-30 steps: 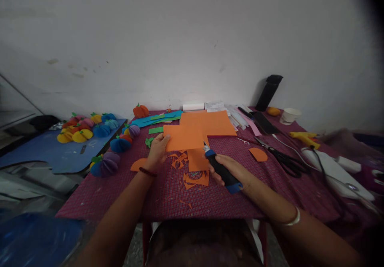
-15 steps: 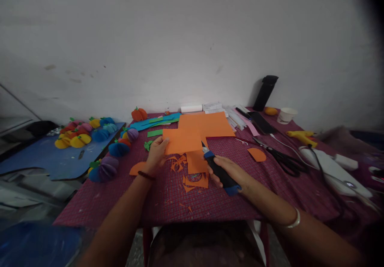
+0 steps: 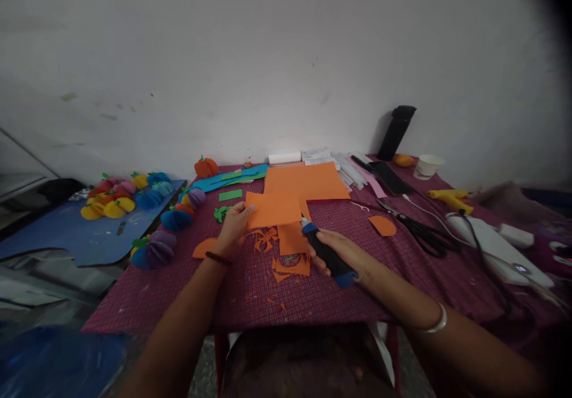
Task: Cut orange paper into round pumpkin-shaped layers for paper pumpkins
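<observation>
My left hand is closed on the left edge of an orange paper sheet, thumb on top, holding it above the table. My right hand grips the black and blue handle of a utility knife. Its metal tip points up and away, close to the sheet's lower right corner; whether they touch I cannot tell. Below the sheet lies a smaller orange paper piece, with curled orange scraps and cut offcuts around it. By my left wrist is a rounded orange piece.
Large orange sheets lie at the back. Colourful paper pumpkins sit on a blue board at left; others stand on the checked cloth. On the right are scissors, a phone, a paper cup, a glue gun and cables.
The held orange sheet has tilted and shifted slightly right. My right hand with the utility knife stays nearly in place, and the view has moved a little.
</observation>
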Tool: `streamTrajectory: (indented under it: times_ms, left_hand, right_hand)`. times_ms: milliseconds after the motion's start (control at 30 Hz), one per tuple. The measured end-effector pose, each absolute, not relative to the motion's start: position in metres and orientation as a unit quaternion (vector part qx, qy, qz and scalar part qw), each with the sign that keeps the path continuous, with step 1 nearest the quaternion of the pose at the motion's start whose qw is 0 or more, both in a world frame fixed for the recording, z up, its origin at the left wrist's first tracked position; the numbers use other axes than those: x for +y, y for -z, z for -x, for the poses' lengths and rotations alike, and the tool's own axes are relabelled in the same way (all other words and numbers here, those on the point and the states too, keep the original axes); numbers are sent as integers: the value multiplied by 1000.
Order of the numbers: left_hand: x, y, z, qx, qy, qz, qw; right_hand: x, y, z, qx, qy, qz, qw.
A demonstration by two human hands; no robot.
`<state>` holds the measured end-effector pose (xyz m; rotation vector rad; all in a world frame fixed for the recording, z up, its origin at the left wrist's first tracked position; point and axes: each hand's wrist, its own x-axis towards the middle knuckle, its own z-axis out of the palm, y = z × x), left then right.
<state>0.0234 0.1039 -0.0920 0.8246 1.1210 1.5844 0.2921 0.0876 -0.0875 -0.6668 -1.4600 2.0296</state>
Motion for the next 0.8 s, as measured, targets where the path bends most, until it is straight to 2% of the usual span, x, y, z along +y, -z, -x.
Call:
streamTrajectory:
  times_ms: [467, 800]
  left_hand:
    - [105, 98, -27, 485, -647, -380, 450]
    - [101, 94, -28, 483, -619, -407, 467]
  right_hand:
    - [91, 98, -293, -494, -781, 252, 287]
    - [93, 96, -296, -480, -804, 246, 251]
